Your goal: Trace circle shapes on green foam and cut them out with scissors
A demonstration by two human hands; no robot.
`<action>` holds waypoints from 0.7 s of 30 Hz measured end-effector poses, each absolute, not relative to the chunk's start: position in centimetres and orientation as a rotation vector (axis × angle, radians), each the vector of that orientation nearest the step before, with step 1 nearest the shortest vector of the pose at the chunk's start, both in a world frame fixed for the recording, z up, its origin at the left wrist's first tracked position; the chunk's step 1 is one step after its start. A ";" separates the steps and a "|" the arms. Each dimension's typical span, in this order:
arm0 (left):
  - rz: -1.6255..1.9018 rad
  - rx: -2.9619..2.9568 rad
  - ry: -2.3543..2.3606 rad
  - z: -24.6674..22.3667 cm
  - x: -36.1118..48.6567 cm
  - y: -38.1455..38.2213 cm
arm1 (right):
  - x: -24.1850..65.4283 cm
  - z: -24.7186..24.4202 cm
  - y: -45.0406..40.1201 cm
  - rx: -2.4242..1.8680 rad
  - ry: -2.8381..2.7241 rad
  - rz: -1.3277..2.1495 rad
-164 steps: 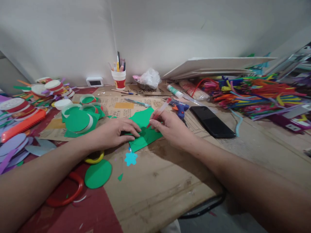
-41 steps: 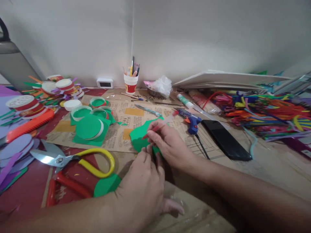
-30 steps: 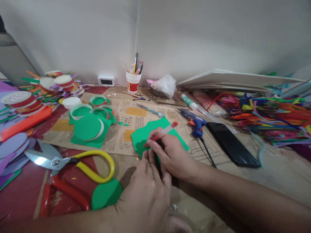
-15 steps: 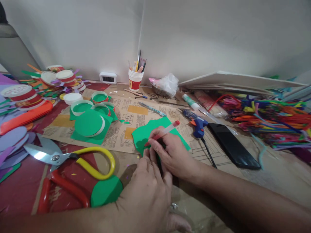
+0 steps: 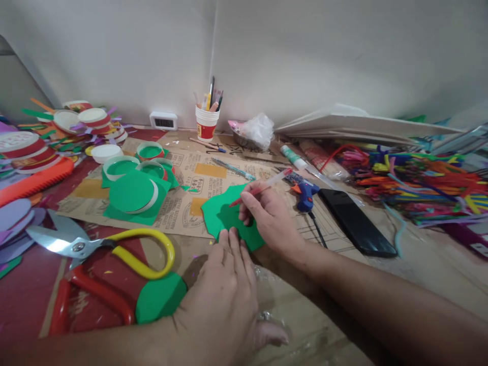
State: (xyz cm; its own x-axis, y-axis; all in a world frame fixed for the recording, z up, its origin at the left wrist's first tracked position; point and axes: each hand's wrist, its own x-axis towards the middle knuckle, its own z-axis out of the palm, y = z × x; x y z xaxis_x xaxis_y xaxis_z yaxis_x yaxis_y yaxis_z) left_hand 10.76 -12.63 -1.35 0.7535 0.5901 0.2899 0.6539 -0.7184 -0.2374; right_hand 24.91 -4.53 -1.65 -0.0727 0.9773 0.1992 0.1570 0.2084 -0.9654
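Note:
My right hand (image 5: 269, 216) pinches a red pen (image 5: 263, 188), its tip just over an irregular green sheet (image 5: 224, 211). With fingers stretched out, my left hand (image 5: 226, 284) lies flat, its fingertips on the near edge of that sheet. A green rounded piece (image 5: 160, 299) rests left of my left hand. Large scissors (image 5: 80, 246) with one yellow and one red handle lie open at the left. Behind them, a green disc (image 5: 131, 192) tops a white ring on a green sheet, near several rings with green inside.
Beyond the sheet are a cup of pens (image 5: 206, 124), a white clock (image 5: 163, 121) and a plastic bag (image 5: 259, 131). On the right lie a blue glue gun (image 5: 305, 195), a black phone (image 5: 356, 221) and colourful pipe cleaners (image 5: 430, 183). Striped cups (image 5: 23, 150) stand left.
My right hand has lifted away from my left fingertips, and the pen has moved up and right over the sheet. The whole view has shifted slightly.

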 end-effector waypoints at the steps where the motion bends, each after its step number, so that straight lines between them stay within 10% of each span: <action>1: -0.271 -2.625 -0.964 -1.4 10.8 -12.6 | 24.9 -1.7 -4.7 -1.139 -1.498 0.981; 21: -0.509 -2.728 -0.841 -0.6 10.8 -13.8 | 24.8 -1.8 -4.5 -1.219 -1.631 0.901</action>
State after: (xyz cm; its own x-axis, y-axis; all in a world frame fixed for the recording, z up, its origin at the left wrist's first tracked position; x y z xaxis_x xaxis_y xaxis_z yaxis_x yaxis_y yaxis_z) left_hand 10.83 -13.80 -0.57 0.7735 0.4955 0.3951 0.5797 -0.8052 -0.1250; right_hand 24.84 -4.52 -1.79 -0.1270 0.9663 0.2240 0.3250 0.2539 -0.9110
